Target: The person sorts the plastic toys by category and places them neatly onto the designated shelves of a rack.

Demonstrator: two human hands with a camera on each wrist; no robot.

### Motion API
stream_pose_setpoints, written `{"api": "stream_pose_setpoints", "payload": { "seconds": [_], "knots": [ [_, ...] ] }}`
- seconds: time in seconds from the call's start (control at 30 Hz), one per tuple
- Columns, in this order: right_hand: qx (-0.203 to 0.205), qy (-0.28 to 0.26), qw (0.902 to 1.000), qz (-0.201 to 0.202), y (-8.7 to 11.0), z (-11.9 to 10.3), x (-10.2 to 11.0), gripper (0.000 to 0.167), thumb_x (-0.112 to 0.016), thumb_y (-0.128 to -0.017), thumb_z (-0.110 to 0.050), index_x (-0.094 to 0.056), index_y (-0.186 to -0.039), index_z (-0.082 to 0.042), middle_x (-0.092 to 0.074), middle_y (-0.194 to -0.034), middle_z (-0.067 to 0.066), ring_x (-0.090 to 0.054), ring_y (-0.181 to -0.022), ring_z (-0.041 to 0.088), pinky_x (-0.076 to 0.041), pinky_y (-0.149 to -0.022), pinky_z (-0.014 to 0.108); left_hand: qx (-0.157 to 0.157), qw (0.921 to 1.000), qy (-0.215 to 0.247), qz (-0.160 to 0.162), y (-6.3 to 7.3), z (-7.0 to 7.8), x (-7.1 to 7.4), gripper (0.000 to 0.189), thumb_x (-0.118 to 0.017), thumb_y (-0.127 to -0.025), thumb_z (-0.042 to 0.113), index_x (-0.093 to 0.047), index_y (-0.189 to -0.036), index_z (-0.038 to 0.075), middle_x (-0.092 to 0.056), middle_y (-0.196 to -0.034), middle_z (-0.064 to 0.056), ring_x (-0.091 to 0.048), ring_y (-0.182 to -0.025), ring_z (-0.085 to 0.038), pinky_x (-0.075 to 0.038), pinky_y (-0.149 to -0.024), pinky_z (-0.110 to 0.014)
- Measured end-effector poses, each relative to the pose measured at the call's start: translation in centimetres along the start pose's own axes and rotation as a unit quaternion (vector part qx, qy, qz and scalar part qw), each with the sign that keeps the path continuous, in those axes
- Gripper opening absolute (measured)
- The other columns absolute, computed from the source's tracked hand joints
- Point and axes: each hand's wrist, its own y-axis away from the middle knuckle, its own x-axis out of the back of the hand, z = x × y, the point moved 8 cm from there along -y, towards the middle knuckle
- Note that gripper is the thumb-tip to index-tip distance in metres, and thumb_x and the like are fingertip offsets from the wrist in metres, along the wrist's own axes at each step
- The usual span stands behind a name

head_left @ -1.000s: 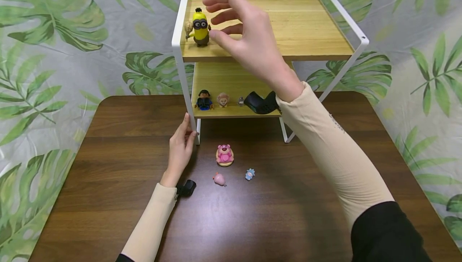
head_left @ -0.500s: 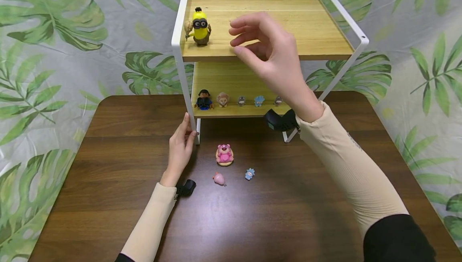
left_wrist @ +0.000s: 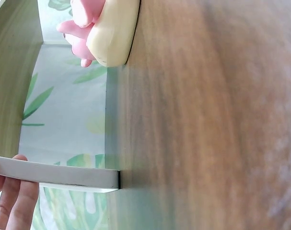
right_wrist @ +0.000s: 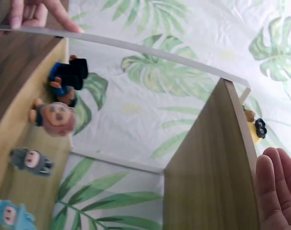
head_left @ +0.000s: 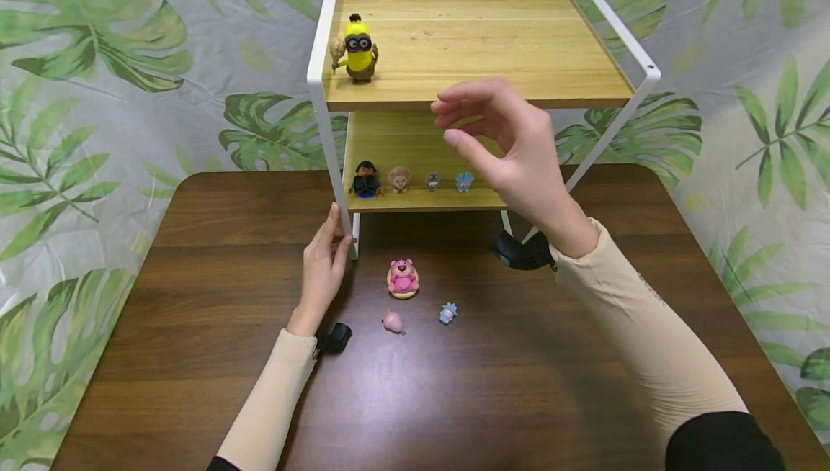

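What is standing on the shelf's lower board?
On the lower board stand, left to right, a dark-haired figure, a maned figure, a grey figure and a blue figure. The right hand covers the board's right end in the head view; anything there cannot be seen.

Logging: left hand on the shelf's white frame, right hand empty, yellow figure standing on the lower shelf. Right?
Not quite: the head view shows the yellow figure standing on the top shelf. Left hand on the white frame, right hand empty: correct.

Close-fitting cream sleeves (head_left: pixel 638 327), small dark marking (head_left: pixel 651 289) on right one; black upper sleeves (head_left: pixel 720 443); black wrist devices (head_left: pixel 524 252).
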Motion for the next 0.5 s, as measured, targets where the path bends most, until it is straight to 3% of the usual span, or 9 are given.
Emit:
{"api": "stream_pose_setpoints", "payload": {
  "seconds": [0.5],
  "knots": [
    [-0.038,0.010,0.9953,-0.088,4.6,2.9,-2.5,0.035,-0.067,-0.081,0.013,-0.060,-0.115,0.007,-0.064,-0.112,0.013,-0.062,-0.098,0.026,-0.053,-0.079,0.040,0.001,1.0000,0.004,0.003,0.0,-0.1,0.1,0.089,-0.061,-0.090,-0.006,-0.021,-0.149,0.047,-0.055,-0.086,-0.016,-0.056,-0.076,-0.025,-0.055,-0.068,-0.043]
  ]
}}
